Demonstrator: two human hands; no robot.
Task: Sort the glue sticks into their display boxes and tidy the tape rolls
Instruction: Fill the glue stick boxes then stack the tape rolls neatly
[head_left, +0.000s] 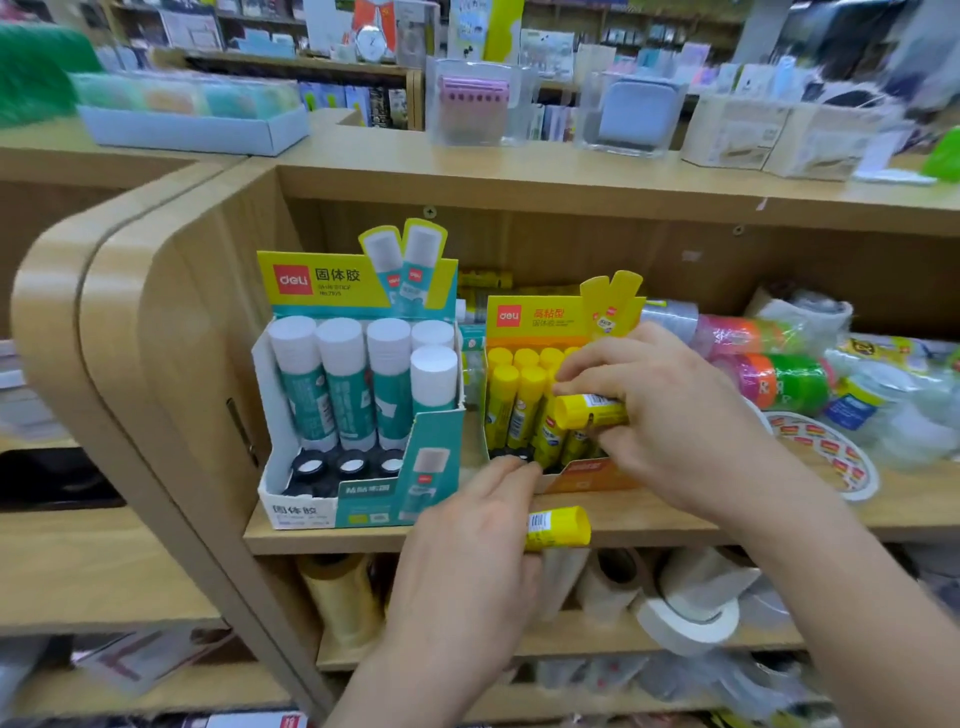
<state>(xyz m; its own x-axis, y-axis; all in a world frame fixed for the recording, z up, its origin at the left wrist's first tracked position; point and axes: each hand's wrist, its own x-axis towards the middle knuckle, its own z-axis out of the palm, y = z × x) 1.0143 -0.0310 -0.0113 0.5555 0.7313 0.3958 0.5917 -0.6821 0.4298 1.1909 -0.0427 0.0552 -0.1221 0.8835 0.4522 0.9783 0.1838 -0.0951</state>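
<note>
A: Nearest the lens is the left hand (462, 551), back turned up, fingers curled around a yellow glue stick (558, 528) that lies level, its capped end poking out to the right of the palm. Its fingertips reach the front lip of the yellow display box (582, 475).

B: And the other hand?

A: The right hand (670, 410) is above and to the right of the left one, over the yellow display box. It pinches a second yellow glue stick (589, 410), held sideways with the cap pointing left, just above the standing yellow sticks (514, 400) already in the box.

B: What sits to the left of the hands?

A: A teal display box (358, 457) with tall white-capped glue sticks (340, 379) upright in it, and a few empty black sockets in its front row. It stands just beside the yellow box on the same wooden shelf (649, 525).

B: And the tape?

A: To the right of the right hand, neon pink, orange and green tape rolls (774, 379) lie on their sides in wrapping, with a flat white tape roll (831, 457) near the wrist. Below both hands, on the lower shelf, beige and white tape rolls (685, 608) stand loosely together.
</note>
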